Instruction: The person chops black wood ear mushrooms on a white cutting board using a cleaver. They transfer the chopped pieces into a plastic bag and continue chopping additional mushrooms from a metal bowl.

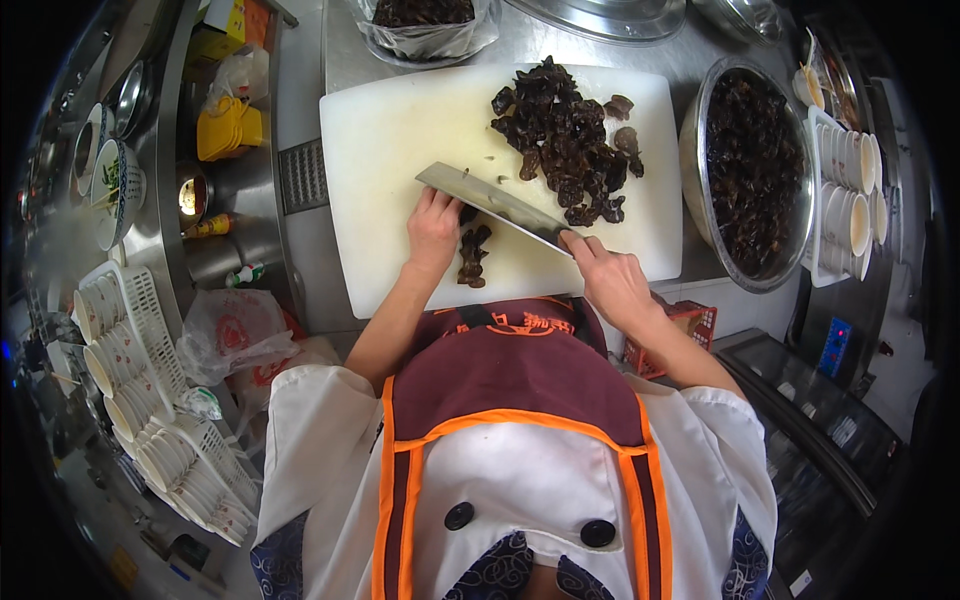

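Note:
My right hand point(611, 277) grips the handle of a steel cleaver point(499, 204), whose broad blade slants up to the left over a white cutting board point(390, 120). Beside the blade's far end is my left hand point(435, 229), with its fingertips partly behind the steel. A dark bit of wood ear fungus shows at those fingers, mostly hidden by hand and blade. Just right of my left wrist lies a loose wood ear piece point(472, 259). Beyond the cleaver, a heap of wood ear mushrooms point(562, 135) covers the board's upper right.
A steel bowl point(697, 172) full of wood ear stands right of the board. Behind it sits a plastic-lined bowl point(427, 41) with more dark pieces. White baskets of stacked cups point(142, 337) are at left, and a rack of cups point(847, 195) is at right.

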The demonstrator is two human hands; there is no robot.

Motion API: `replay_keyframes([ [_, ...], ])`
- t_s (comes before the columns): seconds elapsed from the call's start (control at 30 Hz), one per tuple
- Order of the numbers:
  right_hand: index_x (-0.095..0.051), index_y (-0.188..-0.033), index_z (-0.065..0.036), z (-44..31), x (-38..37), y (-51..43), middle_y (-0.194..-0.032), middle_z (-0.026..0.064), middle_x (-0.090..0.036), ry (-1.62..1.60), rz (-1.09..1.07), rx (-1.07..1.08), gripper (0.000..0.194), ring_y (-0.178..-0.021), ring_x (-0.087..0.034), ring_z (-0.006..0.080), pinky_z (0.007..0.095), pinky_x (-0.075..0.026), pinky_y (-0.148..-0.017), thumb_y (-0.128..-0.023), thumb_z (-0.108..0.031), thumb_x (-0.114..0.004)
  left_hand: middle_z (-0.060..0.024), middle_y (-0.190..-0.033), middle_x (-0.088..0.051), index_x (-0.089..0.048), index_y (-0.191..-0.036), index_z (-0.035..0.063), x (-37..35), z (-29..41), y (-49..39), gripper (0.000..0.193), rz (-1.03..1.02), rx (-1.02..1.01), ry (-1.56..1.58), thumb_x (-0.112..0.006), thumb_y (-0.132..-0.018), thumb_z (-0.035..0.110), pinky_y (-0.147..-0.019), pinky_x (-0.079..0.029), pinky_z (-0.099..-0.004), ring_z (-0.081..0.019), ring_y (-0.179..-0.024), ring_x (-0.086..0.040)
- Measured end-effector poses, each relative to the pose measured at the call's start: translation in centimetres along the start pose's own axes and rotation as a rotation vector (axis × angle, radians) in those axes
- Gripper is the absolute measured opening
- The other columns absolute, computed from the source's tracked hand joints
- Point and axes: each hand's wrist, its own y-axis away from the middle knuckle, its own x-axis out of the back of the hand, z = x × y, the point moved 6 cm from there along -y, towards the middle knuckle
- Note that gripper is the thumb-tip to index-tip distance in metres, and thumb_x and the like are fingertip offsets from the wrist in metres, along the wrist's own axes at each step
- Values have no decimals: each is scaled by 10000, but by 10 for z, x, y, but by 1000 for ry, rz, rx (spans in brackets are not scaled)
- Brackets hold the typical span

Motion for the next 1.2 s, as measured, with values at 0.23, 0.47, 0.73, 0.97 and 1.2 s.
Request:
replay_keyframes([
  [0.23,-505,-1221,-25,-4,13,17,-874,161,-627,-51,57,32,557,-665,-651,340,421,-517,-574,-677,39,-606,-70,-1030,-645,-684,-925,43,4,0,2,220,86,-15,32,-632,-722,-22,-722,-566,-361,-294,-1047,-606],
  [0.47,-514,-1205,-22,-5,4,2,-868,164,-624,-64,76,19,534,-656,-645,348,435,-512,-573,-680,42,-593,-69,-1026,-641,-682,-923,50,4,0,1,221,51,12,6,-647,-714,-14,-722,-564,-357,-295,-1024,-606],
  [0.73,-556,-1155,-36,-7,5,11,-852,166,-632,-119,49,-38,411,-660,-626,381,463,-503,-579,-754,48,-515,-78,-978,-627,-670,-904,44,4,0,0,254,92,-1,37,-672,-663,-37,-704,-552,-358,-281,-946,-601],
  [0.97,-532,-1140,-8,-11,13,16,-819,168,-617,-130,88,0,438,-626,-631,362,447,-502,-547,-706,56,-542,-94,-954,-622,-648,-881,22,8,-2,0,261,114,19,112,-684,-636,-62,-688,-539,-371,-292,-921,-601],
  [1.2,-555,-1153,-41,-9,-10,3,-869,180,-640,-150,24,-85,395,-687,-627,402,476,-509,-612,-779,64,-482,-108,-947,-620,-640,-871,17,6,-5,2,248,141,27,101,-676,-639,-63,-689,-532,-374,-306,-906,-598],
])
